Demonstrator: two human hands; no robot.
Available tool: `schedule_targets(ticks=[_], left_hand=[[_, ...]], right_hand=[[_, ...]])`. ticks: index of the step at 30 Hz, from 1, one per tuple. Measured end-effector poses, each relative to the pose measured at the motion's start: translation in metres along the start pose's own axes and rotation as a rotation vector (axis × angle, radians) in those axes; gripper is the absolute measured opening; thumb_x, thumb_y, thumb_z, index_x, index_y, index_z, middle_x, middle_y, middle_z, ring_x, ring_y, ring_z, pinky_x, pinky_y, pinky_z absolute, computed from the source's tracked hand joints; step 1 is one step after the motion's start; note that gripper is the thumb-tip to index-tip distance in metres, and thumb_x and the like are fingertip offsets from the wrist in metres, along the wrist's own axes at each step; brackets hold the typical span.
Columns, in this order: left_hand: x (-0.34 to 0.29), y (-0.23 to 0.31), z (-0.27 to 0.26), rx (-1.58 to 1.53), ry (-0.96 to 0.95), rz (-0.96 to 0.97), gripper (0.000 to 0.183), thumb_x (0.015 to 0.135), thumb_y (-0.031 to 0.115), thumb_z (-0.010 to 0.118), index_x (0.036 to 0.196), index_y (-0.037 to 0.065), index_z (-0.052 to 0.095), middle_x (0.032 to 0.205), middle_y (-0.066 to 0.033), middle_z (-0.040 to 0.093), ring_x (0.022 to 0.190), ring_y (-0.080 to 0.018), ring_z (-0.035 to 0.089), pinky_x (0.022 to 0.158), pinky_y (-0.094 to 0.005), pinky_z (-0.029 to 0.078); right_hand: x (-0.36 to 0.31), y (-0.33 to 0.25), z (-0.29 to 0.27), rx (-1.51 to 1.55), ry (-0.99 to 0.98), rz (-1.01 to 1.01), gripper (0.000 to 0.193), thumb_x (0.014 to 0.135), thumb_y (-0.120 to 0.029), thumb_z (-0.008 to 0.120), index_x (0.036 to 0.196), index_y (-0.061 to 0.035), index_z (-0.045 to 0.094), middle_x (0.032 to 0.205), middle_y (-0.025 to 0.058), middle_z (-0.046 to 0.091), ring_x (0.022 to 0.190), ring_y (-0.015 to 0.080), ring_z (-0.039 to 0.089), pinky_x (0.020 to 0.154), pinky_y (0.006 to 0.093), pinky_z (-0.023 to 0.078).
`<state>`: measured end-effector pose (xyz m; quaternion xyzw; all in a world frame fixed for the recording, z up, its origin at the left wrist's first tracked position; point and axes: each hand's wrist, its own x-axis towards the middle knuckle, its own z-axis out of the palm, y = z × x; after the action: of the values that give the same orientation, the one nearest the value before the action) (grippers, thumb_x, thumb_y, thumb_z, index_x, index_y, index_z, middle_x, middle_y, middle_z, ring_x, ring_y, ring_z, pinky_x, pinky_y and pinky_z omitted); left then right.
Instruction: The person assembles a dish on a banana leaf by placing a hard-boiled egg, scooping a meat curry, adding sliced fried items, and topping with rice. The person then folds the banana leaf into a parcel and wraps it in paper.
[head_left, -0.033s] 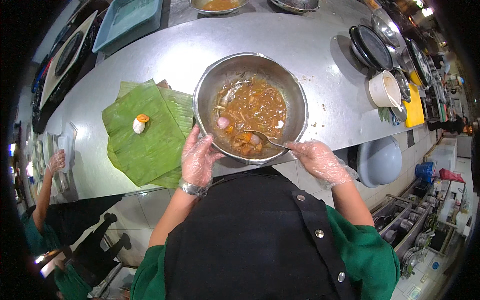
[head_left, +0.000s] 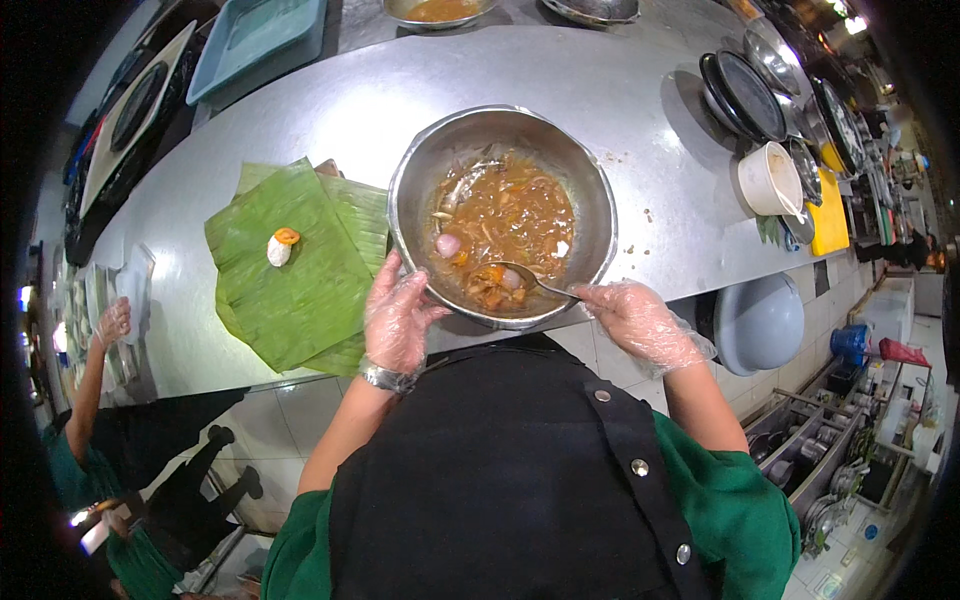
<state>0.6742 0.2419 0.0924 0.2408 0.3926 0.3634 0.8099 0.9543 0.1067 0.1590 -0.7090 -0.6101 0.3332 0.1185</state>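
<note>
Hardly any change from the pic just before: both hands, the bowl and the spoon look the same, so the spoon work seems to be at the same point. The L hand (head_left: 396, 318), in a clear, crinkly glove, holds the near left edge of the metal mixing bowl (head_left: 420, 190). The R hand (head_left: 640, 322), gloved too, is closed round the handle of the metal spoon (head_left: 548, 287) — its scoop end is down in the bowl w/ soft, chunky bits.

The bowl is round, deep and shiny, and sits at the near edge of the smooth steel table (head_left: 540, 60). Inside is wet brown stew (head_left: 515, 205), thick and lumpy, w/ a round pink shallot (head_left: 447, 245). Just left lies a flat green banana leaf (head_left: 290, 310) w/ fine lines. On it: a small white lump (head_left: 278, 254) — can't tell what — w/ an orange bit (head_left: 287, 236) on its far end.
</note>
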Motion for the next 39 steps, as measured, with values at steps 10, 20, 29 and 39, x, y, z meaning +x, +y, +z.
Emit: schedule_targets(ticks=[10,20,29,39], left_hand=[[-0.001,0.003,0.007,-0.037,-0.035,-0.01,0.057,0.096,0.003,0.055,0.148,0.008,0.031,0.106,-0.0076,0.065,0.089,-0.0185,0.067,0.072,-0.037,0.061],[0.003,0.0,0.003,0.016,-0.002,0.006,0.059,0.096,0.005,0.054,0.15,0.009,0.031,0.108,-0.006,0.066,0.087,-0.0159,0.067,0.068,-0.0323,0.059],[0.008,-0.005,0.0,0.079,0.04,0.042,0.055,0.094,0.002,0.056,0.147,0.009,0.039,0.1,-0.0027,0.066,0.078,-0.0114,0.065,0.063,-0.0286,0.058],[0.006,-0.008,-0.004,0.092,0.039,0.055,0.057,0.095,0.004,0.055,0.148,0.007,0.034,0.11,-0.0066,0.065,0.088,-0.0152,0.066,0.068,-0.0311,0.058]], right_hand=[[-0.009,-0.028,-0.02,-0.391,0.013,0.002,0.032,0.092,-0.014,0.05,0.119,-0.0126,0.067,0.078,0.0163,0.067,0.075,0.0342,0.067,0.067,0.047,0.052],[-0.003,-0.017,-0.025,-0.484,0.222,0.012,0.031,0.087,-0.008,0.053,0.114,-0.0094,0.068,0.075,0.0156,0.065,0.072,0.0341,0.065,0.065,0.0467,0.051],[0.04,0.016,-0.025,-0.449,0.397,0.215,0.03,0.09,-0.01,0.049,0.113,-0.0083,0.068,0.083,0.0202,0.068,0.079,0.0373,0.067,0.072,0.0487,0.053],[0.041,-0.005,-0.024,-0.182,0.292,-0.026,0.031,0.091,-0.013,0.053,0.117,-0.0085,0.067,0.093,0.0213,0.069,0.089,0.0377,0.067,0.08,0.0464,0.053]])
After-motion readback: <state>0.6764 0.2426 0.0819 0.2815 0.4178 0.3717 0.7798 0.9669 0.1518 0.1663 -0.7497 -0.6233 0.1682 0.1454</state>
